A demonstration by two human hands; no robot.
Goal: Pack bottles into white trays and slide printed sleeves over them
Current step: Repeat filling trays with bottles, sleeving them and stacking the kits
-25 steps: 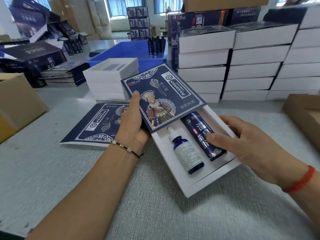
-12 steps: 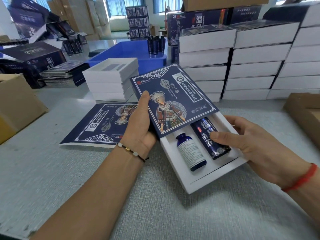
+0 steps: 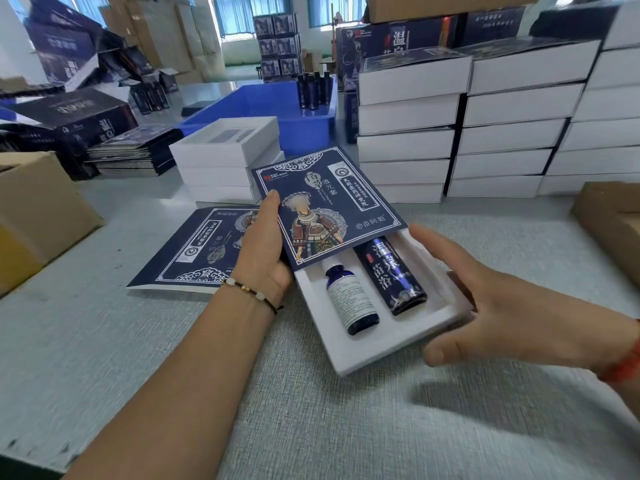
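**Sleeve Halfway Over the Tray**

The left hand [image 3: 263, 251] grips the printed sleeve [image 3: 325, 209], steadying it. The right hand [image 3: 502, 306], fingers spread, cups the white tray [image 3: 388, 351] from its side, probably to push it in. Both bottles [image 3: 349, 303] lie seated, above the counter [image 3: 311, 427].

Bright, even daylight comes from the windows [image 3: 239, 15] at the top of the frame. The right hand [image 3: 512, 306] casts a soft shadow on the table [image 3: 311, 427] at lower right. Wide-angle distortion bends the stacked boxes [image 3: 519, 126] near the edges; the background looks slightly soft.
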